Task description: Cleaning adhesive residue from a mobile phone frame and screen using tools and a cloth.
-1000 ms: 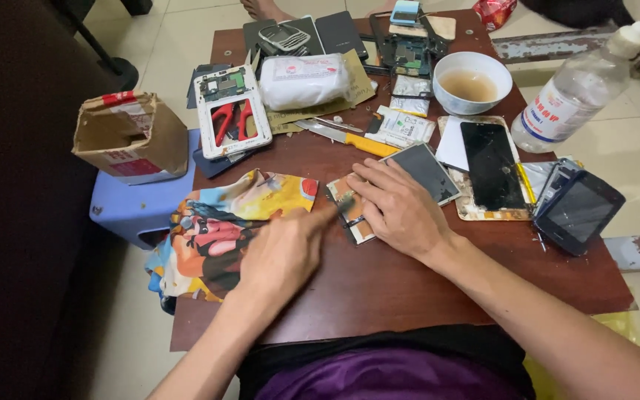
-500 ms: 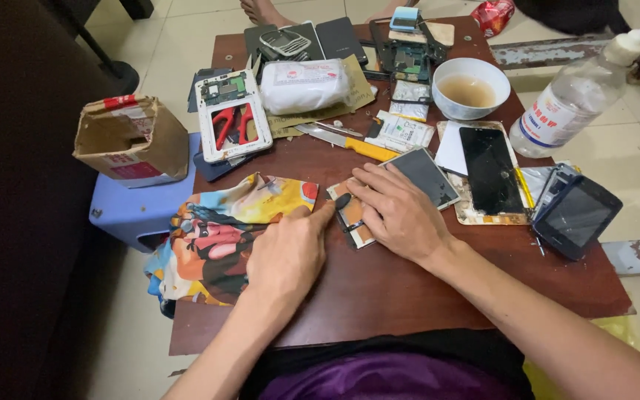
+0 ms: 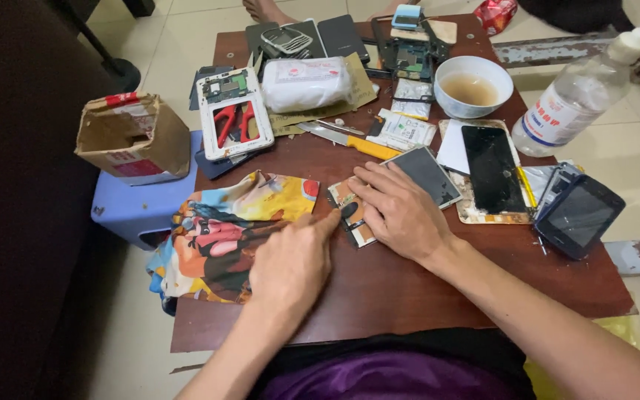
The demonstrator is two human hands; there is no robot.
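My right hand lies flat on a small phone part with a brown and white edge, pressing it to the brown table. My left hand rests on the edge of a colourful cloth, its index finger stretched out to touch a small black piece on that part. A grey screen panel lies just past my right fingers.
A black phone screen, a dark device, a yellow-handled knife, a bowl of brown liquid, a clear bottle, an opened phone shell with red pliers and a white packet crowd the table. A cardboard box sits on a blue stool at left.
My left hand has slid a little to the right, bringing its index fingertip onto the black piece. My right hand has stayed pressed on the part.
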